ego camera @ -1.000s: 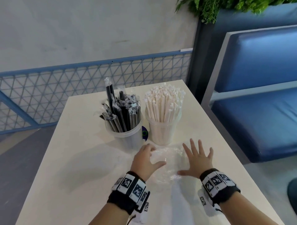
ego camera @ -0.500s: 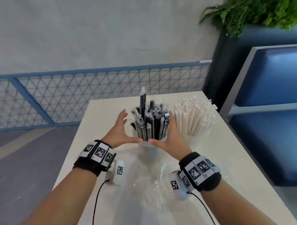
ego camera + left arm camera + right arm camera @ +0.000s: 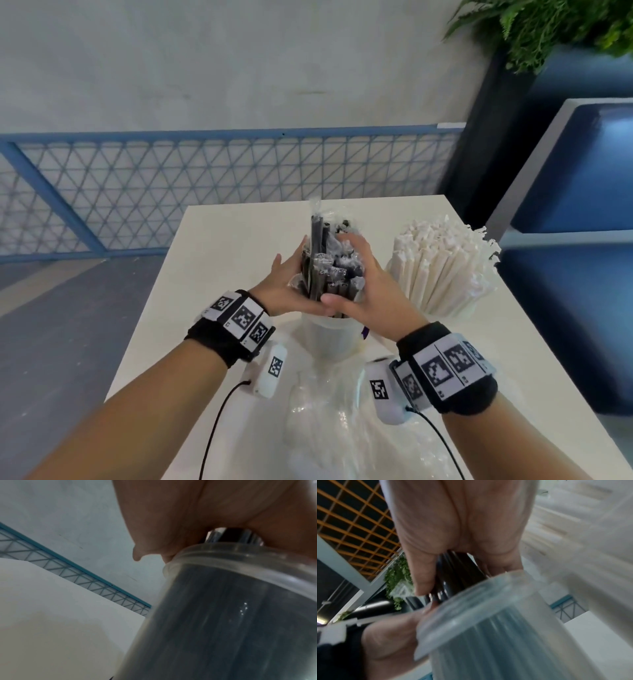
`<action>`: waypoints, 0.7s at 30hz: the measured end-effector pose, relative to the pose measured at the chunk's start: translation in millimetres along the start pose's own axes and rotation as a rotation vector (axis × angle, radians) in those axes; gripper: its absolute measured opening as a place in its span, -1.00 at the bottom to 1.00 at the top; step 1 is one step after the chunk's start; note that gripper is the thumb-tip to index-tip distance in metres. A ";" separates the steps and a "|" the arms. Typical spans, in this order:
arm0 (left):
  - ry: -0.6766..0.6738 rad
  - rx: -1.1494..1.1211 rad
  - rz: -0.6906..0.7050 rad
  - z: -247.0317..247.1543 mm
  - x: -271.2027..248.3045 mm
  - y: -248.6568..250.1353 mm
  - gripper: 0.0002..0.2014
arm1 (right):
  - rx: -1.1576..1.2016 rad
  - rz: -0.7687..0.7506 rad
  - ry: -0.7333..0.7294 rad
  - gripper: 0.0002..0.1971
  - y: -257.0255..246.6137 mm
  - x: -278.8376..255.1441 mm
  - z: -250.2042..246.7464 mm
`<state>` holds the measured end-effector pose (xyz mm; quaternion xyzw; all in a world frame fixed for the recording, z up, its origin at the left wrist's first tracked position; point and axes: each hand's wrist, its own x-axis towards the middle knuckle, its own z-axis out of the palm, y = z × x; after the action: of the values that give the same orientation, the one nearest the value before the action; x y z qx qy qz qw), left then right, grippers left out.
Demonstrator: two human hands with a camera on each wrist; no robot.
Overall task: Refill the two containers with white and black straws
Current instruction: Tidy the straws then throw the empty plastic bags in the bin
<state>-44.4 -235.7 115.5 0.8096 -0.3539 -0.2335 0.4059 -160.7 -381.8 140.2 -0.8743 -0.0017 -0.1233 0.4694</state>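
Note:
A clear cup [image 3: 327, 337] full of wrapped black straws [image 3: 325, 270] stands mid-table. My left hand [image 3: 284, 287] and right hand [image 3: 366, 291] cup the bundle from either side just above the rim, with the thumbs meeting in front. One black straw sticks up higher than the others. The left wrist view has the palm [image 3: 188, 513] against the straws over the cup [image 3: 223, 615]. The right wrist view shows my right hand [image 3: 453, 520] with its thumb on the black straws [image 3: 453, 574] above the cup [image 3: 488, 642]. To the right stands a tub packed with white straws [image 3: 442, 263].
A crumpled clear plastic bag [image 3: 329, 418] lies on the white table [image 3: 219, 246] under my wrists. A blue mesh railing [image 3: 171, 192] runs behind the table. A blue bench [image 3: 582, 240] is close on the right, with a plant [image 3: 548, 27] above it.
A second ago both hands lay on the plastic bag. They rose to either side of the black straws, and now they have closed in around the bundle.

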 end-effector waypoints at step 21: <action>0.340 -0.228 0.315 -20.5 -35.7 63.4 -0.06 | 0.137 -0.104 0.288 -0.12 -13.3 -6.2 -8.7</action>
<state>-77.9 -225.1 182.4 0.7211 -0.3737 -0.0661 0.5796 -170.2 -380.8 154.3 -0.8122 0.0119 -0.2712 0.5164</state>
